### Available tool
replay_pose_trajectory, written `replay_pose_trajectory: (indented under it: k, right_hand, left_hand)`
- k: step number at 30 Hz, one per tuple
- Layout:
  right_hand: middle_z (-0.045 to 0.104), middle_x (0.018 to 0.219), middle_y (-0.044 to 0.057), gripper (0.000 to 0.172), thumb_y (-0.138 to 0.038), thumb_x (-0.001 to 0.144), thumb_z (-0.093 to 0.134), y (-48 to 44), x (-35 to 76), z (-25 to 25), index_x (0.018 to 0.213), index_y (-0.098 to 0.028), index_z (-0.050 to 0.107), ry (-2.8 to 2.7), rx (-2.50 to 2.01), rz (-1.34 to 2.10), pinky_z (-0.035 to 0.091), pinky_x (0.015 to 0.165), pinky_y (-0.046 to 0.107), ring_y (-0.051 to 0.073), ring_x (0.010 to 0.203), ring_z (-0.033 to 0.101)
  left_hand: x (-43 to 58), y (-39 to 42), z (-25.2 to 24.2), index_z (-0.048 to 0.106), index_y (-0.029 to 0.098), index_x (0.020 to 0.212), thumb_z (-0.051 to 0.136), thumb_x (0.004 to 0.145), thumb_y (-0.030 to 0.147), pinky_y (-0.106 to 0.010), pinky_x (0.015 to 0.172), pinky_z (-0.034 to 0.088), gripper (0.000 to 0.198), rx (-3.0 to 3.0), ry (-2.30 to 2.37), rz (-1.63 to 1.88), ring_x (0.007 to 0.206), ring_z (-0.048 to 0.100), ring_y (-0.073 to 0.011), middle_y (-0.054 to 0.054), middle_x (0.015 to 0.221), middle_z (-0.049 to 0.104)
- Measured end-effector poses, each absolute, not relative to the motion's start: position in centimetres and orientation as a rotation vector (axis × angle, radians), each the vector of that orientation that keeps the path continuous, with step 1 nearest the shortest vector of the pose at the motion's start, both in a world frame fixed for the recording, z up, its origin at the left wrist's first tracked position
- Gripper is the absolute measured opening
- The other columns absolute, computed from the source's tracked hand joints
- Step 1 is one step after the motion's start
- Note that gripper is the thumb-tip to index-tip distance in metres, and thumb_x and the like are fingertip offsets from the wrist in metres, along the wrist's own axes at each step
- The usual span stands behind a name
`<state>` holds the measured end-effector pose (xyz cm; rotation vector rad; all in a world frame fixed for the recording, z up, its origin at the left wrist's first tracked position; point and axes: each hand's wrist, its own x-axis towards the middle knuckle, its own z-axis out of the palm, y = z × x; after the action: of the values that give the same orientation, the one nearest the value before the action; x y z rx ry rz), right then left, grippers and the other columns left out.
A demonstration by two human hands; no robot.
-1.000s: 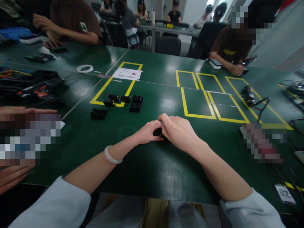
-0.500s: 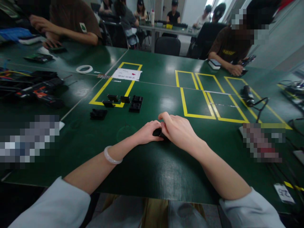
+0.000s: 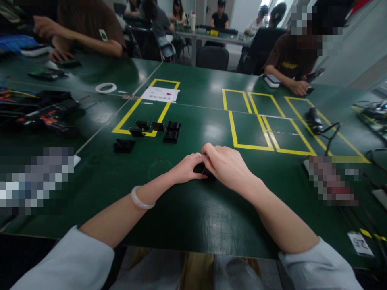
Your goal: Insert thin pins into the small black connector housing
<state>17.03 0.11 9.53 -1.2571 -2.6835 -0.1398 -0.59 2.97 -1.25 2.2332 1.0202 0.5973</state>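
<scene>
Close together over the green table (image 3: 187, 217), both my hands are closed on a small black part (image 3: 199, 168). My left hand (image 3: 188, 167) grips it from the left, thumb along its near side. From above and the right, my right hand (image 3: 226, 163) covers most of it with bent fingers. Only a dark sliver of the part shows, so its exact kind cannot be made out. To the left of my hands lie a black block with recesses (image 3: 172, 132), several thin black upright pieces (image 3: 142, 124) and a black piece (image 3: 124, 145).
Yellow tape outlines (image 3: 252, 146) mark the table. A white paper (image 3: 160, 94) and a tape roll (image 3: 105, 88) lie farther back. Cables and a dark orange-marked device (image 3: 57, 121) sit left; a black cylindrical device (image 3: 314, 121) with a cord stands right. Co-workers sit across the table.
My hands stay nearly in place on the black part, with only a slight shift of the right fingers. The whole view has moved slightly.
</scene>
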Motion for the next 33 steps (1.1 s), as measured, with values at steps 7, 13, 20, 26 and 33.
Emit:
replay_pose_trajectory:
  k: [7, 13, 20, 26, 33]
  right_hand:
    - [0.065, 0.078, 0.003, 0.021, -0.021, 0.098, 0.033, 0.01, 17.0, 9.34, 0.094, -0.018, 0.054, -2.702, -1.171, -0.202, 0.027, 0.062, 0.029, 0.015, 0.069, 0.057]
    - [0.065, 0.076, 0.002, 0.027, -0.029, 0.1, 0.03, 0.07, 17.08, 9.25, 0.093, -0.018, 0.054, -2.686, -1.156, -0.214, 0.028, 0.062, 0.029, 0.015, 0.069, 0.058]
    - [0.066, 0.078, 0.004, 0.025, -0.023, 0.099, 0.029, 0.26, 17.06, 9.14, 0.1, -0.017, 0.053, -2.683, -1.193, -0.191, 0.028, 0.061, 0.028, 0.015, 0.068, 0.058]
    - [0.066, 0.077, 0.004, 0.03, -0.034, 0.101, 0.029, 0.41, 17.16, 9.27, 0.097, -0.017, 0.053, -2.687, -1.196, -0.203, 0.029, 0.062, 0.028, 0.015, 0.069, 0.058]
    - [0.066, 0.079, 0.004, 0.026, -0.025, 0.099, 0.028, 0.49, 16.98, 9.2, 0.102, -0.017, 0.053, -2.676, -1.257, -0.176, 0.029, 0.061, 0.028, 0.015, 0.068, 0.057]
  left_hand:
    - [-0.69, 3.02, -1.19, 0.065, 0.02, 0.106, 0.074, 0.076, 0.034, -0.041, 0.095, 0.046, 0.034, 2.233, 0.99, 0.598, 0.109, 0.058, -0.0284, -0.006, 0.115, 0.064]
    - [-0.71, 3.13, -1.14, 0.064, 0.02, 0.104, 0.074, 0.077, 0.038, -0.041, 0.095, 0.046, 0.034, 2.234, 1.006, 0.598, 0.11, 0.058, -0.0288, -0.006, 0.113, 0.065]
    - [-0.69, 3.02, -1.11, 0.063, 0.019, 0.108, 0.074, 0.076, 0.036, -0.043, 0.097, 0.045, 0.038, 2.254, 1.031, 0.582, 0.11, 0.058, -0.0286, -0.006, 0.116, 0.064]
    - [-0.73, 3.13, -1.21, 0.065, 0.02, 0.103, 0.073, 0.077, 0.037, -0.042, 0.096, 0.045, 0.032, 2.247, 1.001, 0.582, 0.11, 0.058, -0.0286, -0.006, 0.112, 0.065]
    - [-0.8, 3.11, -1.29, 0.063, 0.019, 0.11, 0.072, 0.078, 0.042, -0.043, 0.099, 0.044, 0.04, 2.253, 1.021, 0.582, 0.113, 0.056, -0.0288, -0.007, 0.119, 0.062]
